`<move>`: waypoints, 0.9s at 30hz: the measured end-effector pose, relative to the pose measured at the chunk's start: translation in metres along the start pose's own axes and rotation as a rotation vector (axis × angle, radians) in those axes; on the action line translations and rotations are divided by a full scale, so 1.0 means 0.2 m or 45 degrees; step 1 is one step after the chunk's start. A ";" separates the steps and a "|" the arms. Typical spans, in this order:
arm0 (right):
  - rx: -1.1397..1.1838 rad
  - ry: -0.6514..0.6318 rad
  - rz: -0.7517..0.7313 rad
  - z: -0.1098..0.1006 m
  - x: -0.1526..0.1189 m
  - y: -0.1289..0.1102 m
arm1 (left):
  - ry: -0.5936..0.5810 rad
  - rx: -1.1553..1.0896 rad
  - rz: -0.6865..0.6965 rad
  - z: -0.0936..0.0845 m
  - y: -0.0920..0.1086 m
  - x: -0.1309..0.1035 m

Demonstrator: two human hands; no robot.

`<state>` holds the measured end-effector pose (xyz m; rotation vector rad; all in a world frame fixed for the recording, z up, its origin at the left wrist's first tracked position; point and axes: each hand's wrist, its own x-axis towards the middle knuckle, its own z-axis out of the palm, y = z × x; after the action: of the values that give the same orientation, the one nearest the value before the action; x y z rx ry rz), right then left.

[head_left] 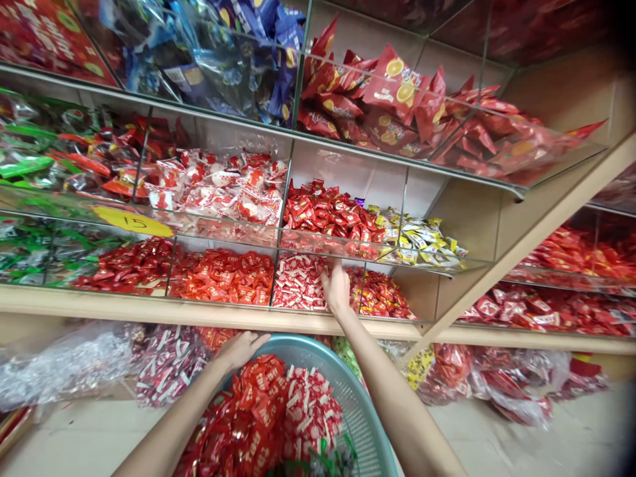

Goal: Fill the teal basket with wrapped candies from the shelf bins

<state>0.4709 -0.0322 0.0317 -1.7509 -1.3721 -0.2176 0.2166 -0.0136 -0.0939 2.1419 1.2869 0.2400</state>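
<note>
My left hand [242, 348] grips the far left rim of a round teal plastic basket [370, 404]. In the basket lie red-wrapped candies [263, 404], small pink-and-white wrapped candies [313, 407] and some green-wrapped pieces [334, 457] near the bottom edge of the view. My right hand [336, 286] reaches over the shelf's front edge into a low compartment of small pink-and-white wrapped candies [298, 281]. It touches them at the compartment's right side, its fingers apart and partly hidden; nothing held shows.
Clear dividers split the candy shelves, with a wooden front ledge [149, 308] below and a slanting wooden post [521, 248] at right. Red packets [392, 86] fill the upper shelf. A yellow tag [133, 220] reads 15. Bagged candies [171, 364] sit on the floor under the ledge.
</note>
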 end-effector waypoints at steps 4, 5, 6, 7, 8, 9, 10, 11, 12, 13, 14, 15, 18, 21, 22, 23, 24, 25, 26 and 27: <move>0.342 0.143 -0.051 -0.14 -0.14 -0.07 | 0.032 -0.030 0.004 0.00 -0.02 0.00; 0.446 0.154 -0.065 -0.18 -0.21 -0.09 | 0.036 -0.048 0.001 0.01 -0.03 -0.01; 0.524 0.133 -0.060 -0.21 -0.29 -0.11 | 0.037 -0.073 -0.005 0.01 -0.04 -0.01; 0.589 0.076 -0.030 -0.24 -0.37 -0.12 | 0.033 -0.109 -0.010 0.02 -0.06 -0.02; 0.648 -0.004 0.007 -0.25 -0.46 -0.12 | 0.025 -0.153 -0.013 0.02 -0.08 -0.02; 0.700 -0.110 0.057 -0.25 -0.54 -0.12 | 0.012 -0.196 -0.015 0.03 -0.09 -0.03; 0.762 -0.200 0.121 -0.23 -0.62 -0.10 | 0.000 -0.233 -0.017 0.03 -0.11 -0.04; 0.802 -0.262 0.173 -0.20 -0.69 -0.08 | -0.005 -0.257 -0.022 0.03 -0.12 -0.05; 0.832 -0.309 0.233 -0.16 -0.75 -0.05 | -0.002 -0.264 -0.029 0.03 -0.13 -0.06; 0.854 -0.350 0.285 -0.12 -0.80 -0.02 | 0.009 -0.254 -0.036 0.03 -0.14 -0.07; 0.873 -0.390 0.320 -0.07 -0.85 0.02 | 0.024 -0.228 -0.043 0.03 -0.15 -0.08; 0.874 -0.430 0.341 -0.02 -0.88 0.05 | 0.042 -0.190 -0.050 0.02 -0.14 -0.08; 0.776 -0.521 0.383 0.11 -0.97 0.12 | 0.073 -0.039 -0.064 -0.01 -0.12 -0.09; 0.637 -0.624 0.384 0.16 -1.04 0.14 | 0.076 0.048 -0.069 -0.03 -0.10 -0.10; 0.586 -0.648 0.366 0.17 -1.06 0.14 | 0.076 0.057 -0.071 -0.03 -0.10 -0.09; 0.526 -0.654 0.338 0.17 -1.07 0.14 | 0.076 0.062 -0.074 -0.03 -0.09 -0.09; 0.455 -0.645 0.303 0.16 -1.08 0.14 | 0.077 0.067 -0.077 -0.03 -0.09 -0.09; 0.374 -0.627 0.265 0.15 -1.08 0.14 | 0.078 0.072 -0.078 -0.03 -0.10 -0.08; 0.287 -0.609 0.229 0.14 -1.08 0.14 | 0.080 0.076 -0.074 -0.03 -0.10 -0.08; 0.203 -0.594 0.199 0.13 -1.08 0.13 | 0.082 0.077 -0.070 -0.02 -0.10 -0.08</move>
<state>0.4030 -0.1649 -0.1288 -1.8297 -1.5144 0.4006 0.1919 -0.0182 -0.1001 2.1621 1.4043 0.2522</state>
